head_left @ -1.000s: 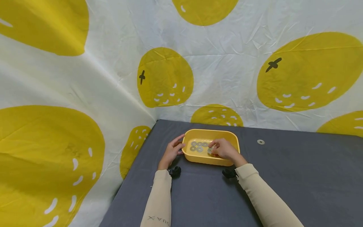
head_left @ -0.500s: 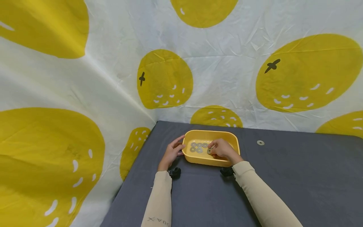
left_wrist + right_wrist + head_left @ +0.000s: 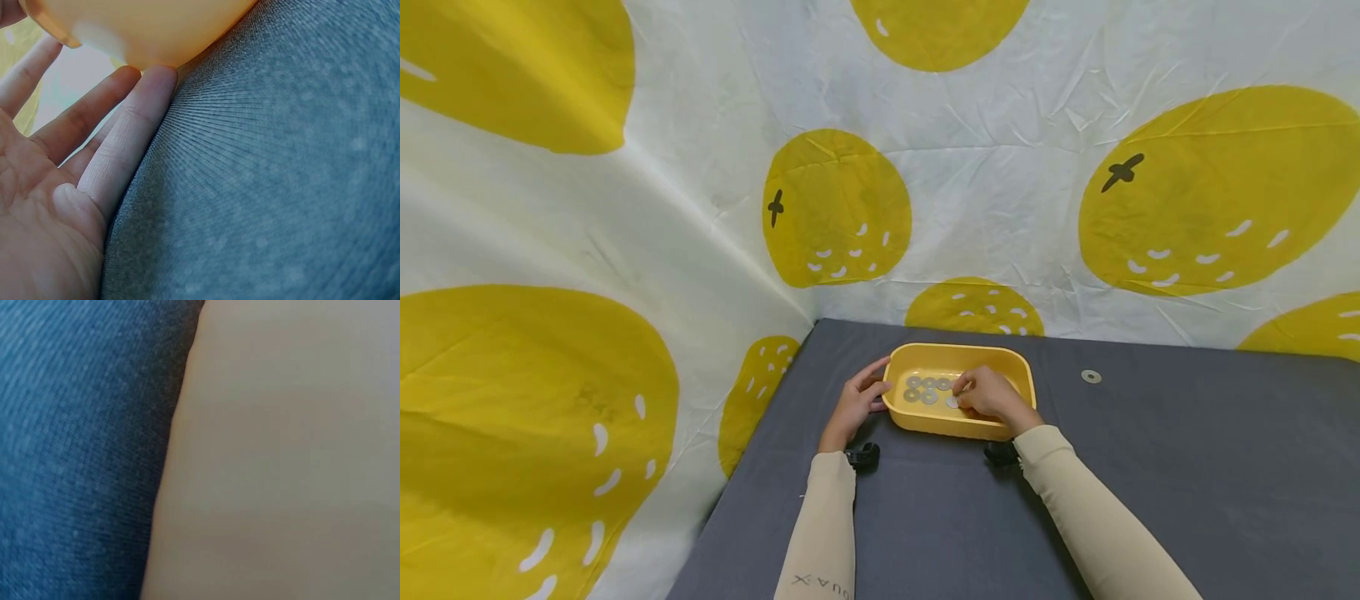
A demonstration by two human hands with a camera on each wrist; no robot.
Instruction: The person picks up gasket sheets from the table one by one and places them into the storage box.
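A yellow plastic tray [image 3: 925, 423] stands on the dark cloth, with several flat metal washers [image 3: 929, 397] lying in two rows on its floor. At its left end my left hand [image 3: 853, 403] rests with extended fingers against the outer wall. The left wrist view shows those fingertips [image 3: 161, 78] touching the tray's underside curve [image 3: 156, 37], close over the cloth. Inside the tray, right of the rows, my right hand [image 3: 988, 393] pinches a washer [image 3: 953, 402] between thumb and fingers, low near the floor. Its palm hides part of the tray.
One more washer [image 3: 1092, 377] lies on the dark cloth-covered table [image 3: 1187, 467], right of the tray. A white sheet [image 3: 992, 208] printed with yellow fruit hangs behind and to the left. Pale tray wall [image 3: 281, 456] fills much of the right wrist view.
The washer at my right fingertips has tilted and looks paler now. My right wrist has shifted slightly left. My left hand and the tray have stayed in place.
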